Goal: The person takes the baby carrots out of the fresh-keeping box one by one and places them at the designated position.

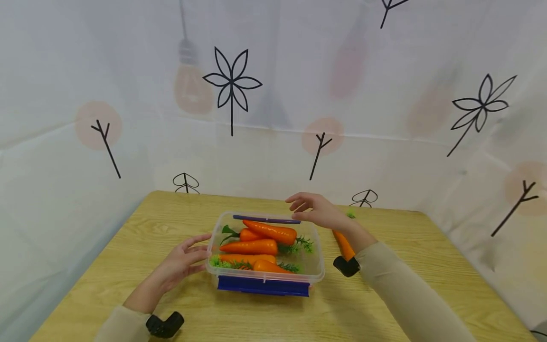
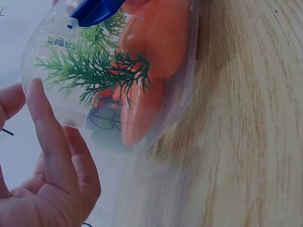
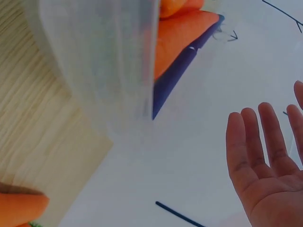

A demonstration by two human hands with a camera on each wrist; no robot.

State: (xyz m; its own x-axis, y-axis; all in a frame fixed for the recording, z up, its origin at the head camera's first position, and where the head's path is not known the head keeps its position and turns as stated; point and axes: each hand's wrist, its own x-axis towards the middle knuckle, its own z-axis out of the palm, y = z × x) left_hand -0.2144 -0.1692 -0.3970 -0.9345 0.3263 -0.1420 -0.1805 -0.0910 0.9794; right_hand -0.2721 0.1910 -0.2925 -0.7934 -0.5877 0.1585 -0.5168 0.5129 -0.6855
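A clear plastic food container (image 1: 318,256) with blue clip flaps stands on the table, its top uncovered. Several orange toy carrots (image 1: 252,247) with green leafy tops lie inside it. My left hand (image 1: 183,261) is at the container's left side, fingertips right at its wall and rim; in the left wrist view, the fingers (image 2: 49,127) are mostly extended. Above the container's back right corner, my right hand (image 1: 316,209) hovers with nothing in it, its fingers (image 3: 272,137) spread and lightly bent. Another carrot (image 1: 343,244) lies right of the container, partly hidden by my right forearm.
The wooden table (image 1: 149,228) reaches back to a white cloth backdrop (image 1: 273,156) printed with plants and light bulbs. A black wrist device (image 1: 164,325) sits at my left sleeve, another wrist device (image 1: 346,266) at my right.
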